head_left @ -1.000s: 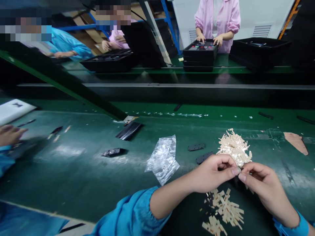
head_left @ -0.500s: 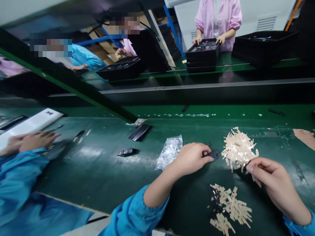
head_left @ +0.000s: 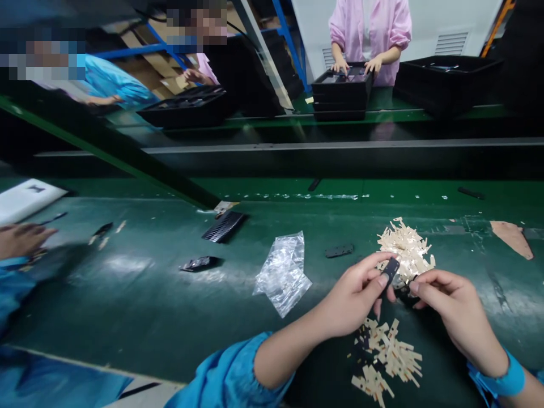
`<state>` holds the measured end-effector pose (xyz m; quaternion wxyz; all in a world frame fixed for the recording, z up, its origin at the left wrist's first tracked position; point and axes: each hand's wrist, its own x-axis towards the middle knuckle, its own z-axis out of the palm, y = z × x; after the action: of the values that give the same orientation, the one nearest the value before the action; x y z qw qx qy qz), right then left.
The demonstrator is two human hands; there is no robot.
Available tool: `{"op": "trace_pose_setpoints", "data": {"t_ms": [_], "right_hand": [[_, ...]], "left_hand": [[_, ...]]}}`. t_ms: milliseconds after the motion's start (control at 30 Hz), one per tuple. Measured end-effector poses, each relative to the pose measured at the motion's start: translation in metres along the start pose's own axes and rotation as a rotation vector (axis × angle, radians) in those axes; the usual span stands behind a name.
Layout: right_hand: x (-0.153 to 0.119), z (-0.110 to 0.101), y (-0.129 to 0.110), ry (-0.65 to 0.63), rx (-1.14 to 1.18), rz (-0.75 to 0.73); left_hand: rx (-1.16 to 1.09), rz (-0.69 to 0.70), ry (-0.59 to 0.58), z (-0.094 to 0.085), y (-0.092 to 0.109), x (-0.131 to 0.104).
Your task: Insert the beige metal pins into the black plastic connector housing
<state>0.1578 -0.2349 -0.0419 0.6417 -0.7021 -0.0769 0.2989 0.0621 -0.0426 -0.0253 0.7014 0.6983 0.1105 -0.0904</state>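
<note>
The green bench carries heaped pale strips, crumpled clear plastic and a black plate

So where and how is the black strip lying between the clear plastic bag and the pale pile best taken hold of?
Probably by both long edges at mid-length, coming from above on the near side: the black strip lies flat, longer than wide, running roughly left to right.

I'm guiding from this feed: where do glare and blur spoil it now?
Head view: glare streaks the crumpled clear plastic bag and the dark green tabletop; head view: the co-worker's hand, left edge, looks smeared; head view: the flat black oblong strip in the left hand reads fairly clearly, but what the right hand pinches is hard to make out.
</note>
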Motion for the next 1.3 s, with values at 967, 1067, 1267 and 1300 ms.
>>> {"op": "trace_pose_setpoints", "data": {"t_ms": [967,1067,1267,1300], "right_hand": [[-0.001,0.000,0.000,0.005,0.027,0.067],[-0.001,0.000,0.000,0.006,0.020,0.063],[-0.001,0.002,-0.006,0.006,0.014,0.068],[-0.001,0.002,-0.007,0.005,0.015,0.068]], "left_hand": [[0.046,0.098,-0.029,0.023,-0.016,-0.008],[0.057,0.100,-0.034,0.023,-0.017,-0.007],[0.069,0.112,-0.033,0.023,-0.014,-0.009],[0.071,0.112,-0.035,0.023,-0.014,-0.009]]}}
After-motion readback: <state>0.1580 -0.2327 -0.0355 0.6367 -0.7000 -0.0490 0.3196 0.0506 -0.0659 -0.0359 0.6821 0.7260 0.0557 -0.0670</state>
